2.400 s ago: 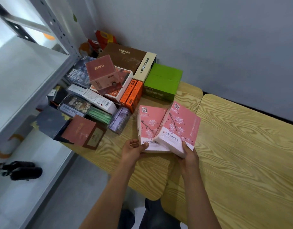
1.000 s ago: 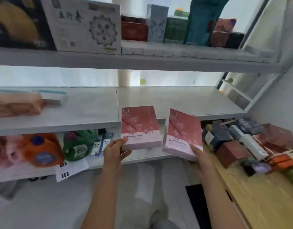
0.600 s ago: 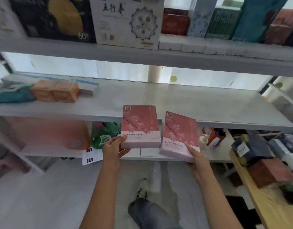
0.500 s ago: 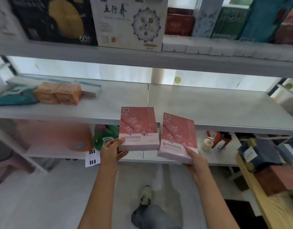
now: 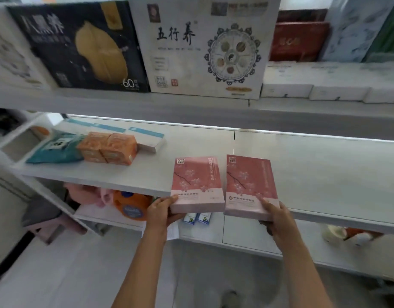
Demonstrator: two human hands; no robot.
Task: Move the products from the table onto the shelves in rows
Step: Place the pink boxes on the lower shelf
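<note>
I hold two flat pink boxes printed with blossom branches, side by side at the front edge of the middle shelf [image 5: 314,174]. My left hand [image 5: 161,211] grips the near end of the left pink box [image 5: 196,181]. My right hand [image 5: 275,215] grips the near right corner of the right pink box [image 5: 249,185]. Both boxes reach over the shelf's front edge, with their near ends sticking out toward me. Whether they rest on the shelf I cannot tell.
On the middle shelf's left lie orange boxes [image 5: 109,147], a teal packet [image 5: 56,150] and flat white-and-blue boxes [image 5: 147,140]. The top shelf carries a large black box [image 5: 80,45], a white box [image 5: 202,47] and more. An orange bottle [image 5: 130,206] stands on the lower shelf.
I turned from the table to the shelves carrying both pink boxes. Over the last half second the boxes moved forward and up over the middle shelf's front edge.
</note>
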